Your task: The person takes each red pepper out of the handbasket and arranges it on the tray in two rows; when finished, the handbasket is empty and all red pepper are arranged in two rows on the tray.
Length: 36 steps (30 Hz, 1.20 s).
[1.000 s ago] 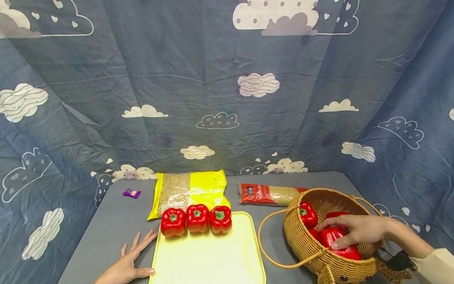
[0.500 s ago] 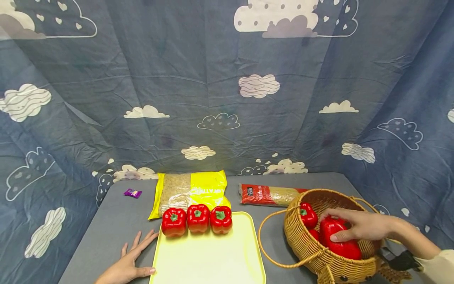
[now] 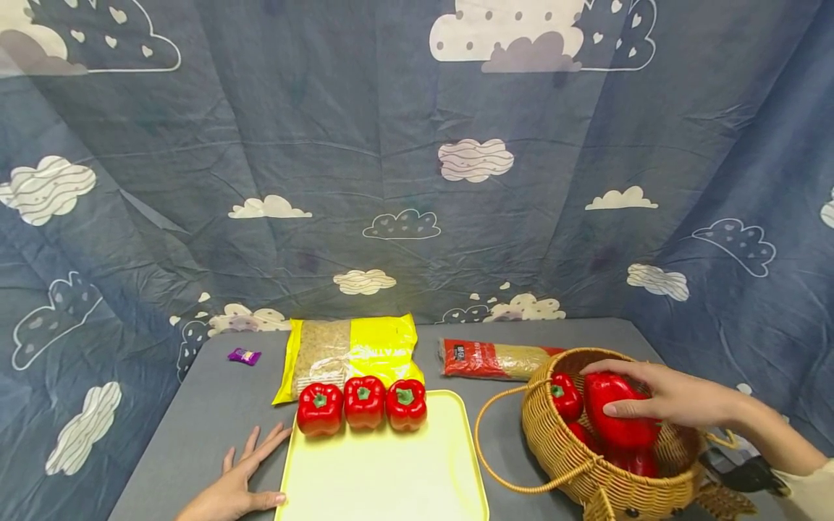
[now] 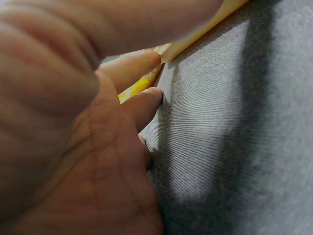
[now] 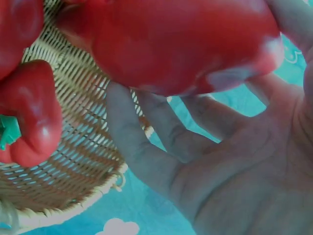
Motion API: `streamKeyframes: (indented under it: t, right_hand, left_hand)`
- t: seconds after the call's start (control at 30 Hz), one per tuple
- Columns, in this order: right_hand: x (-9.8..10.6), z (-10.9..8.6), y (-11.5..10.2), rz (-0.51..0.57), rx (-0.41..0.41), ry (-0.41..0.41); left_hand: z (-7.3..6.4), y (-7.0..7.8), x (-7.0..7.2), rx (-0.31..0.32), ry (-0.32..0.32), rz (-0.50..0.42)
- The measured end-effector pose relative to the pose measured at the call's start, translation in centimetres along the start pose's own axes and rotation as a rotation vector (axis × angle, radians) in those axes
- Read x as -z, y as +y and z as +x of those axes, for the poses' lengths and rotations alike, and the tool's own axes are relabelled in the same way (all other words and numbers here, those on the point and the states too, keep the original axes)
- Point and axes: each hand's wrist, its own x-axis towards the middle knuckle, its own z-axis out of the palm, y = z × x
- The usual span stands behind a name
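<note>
My right hand (image 3: pixel 677 394) grips a red bell pepper (image 3: pixel 619 416) at the mouth of a wicker basket (image 3: pixel 547 449); in the right wrist view the fingers curl under this pepper (image 5: pixel 186 44). Other red peppers lie inside, one with a green stem (image 3: pixel 565 394) by the left wall. Three red bell peppers (image 3: pixel 319 409) stand in a row along the far edge of a pale yellow tray (image 3: pixel 384 485). At the tray's left side my left hand (image 3: pixel 231 481) lies with spread fingers, its thumb touching the rim.
Behind the tray lies a yellow bag of pasta (image 3: pixel 352 351). A red-and-clear packet (image 3: pixel 495 359) lies behind the basket, and a small purple wrapped sweet (image 3: pixel 244 356) at the far left. The basket's handle (image 3: pixel 485 434) sticks out toward the tray.
My right hand has taken hold of a pepper in the basket and raised it toward the far rim, uncovering another beneath. The left hand stays by the tray.
</note>
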Motion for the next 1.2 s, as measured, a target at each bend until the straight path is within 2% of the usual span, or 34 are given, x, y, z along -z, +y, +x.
streamKeyframes:
  t: [0.2,0.4,0.57,0.8,1.0,1.2]
  right_hand:
    - [0.4,0.1,-0.9,0.009,0.025,0.060]
    - [0.2,0.5,-2.4,-0.181,0.108,0.210]
    - [0.0,1.2,-3.8,-0.281,0.154,0.311]
    - [0.1,2.5,-5.5,-0.271,0.152,0.361]
    - [-0.1,3.7,-6.4,-0.364,0.212,0.454]
    - [-0.6,4.5,-7.3,-0.390,0.222,0.430]
  left_hand:
    - [-0.3,0.3,-0.1,0.008,0.007,-0.002]
    - [-0.6,0.9,-0.1,-0.003,0.012,-0.004]
    - [-0.1,0.2,-0.1,0.009,0.005,-0.001]
    - [0.4,-0.4,0.0,0.007,0.005,0.003]
    - [-0.1,0.3,-0.1,0.001,0.008,0.004]
    - [0.3,-0.4,-0.1,-0.002,0.016,0.013]
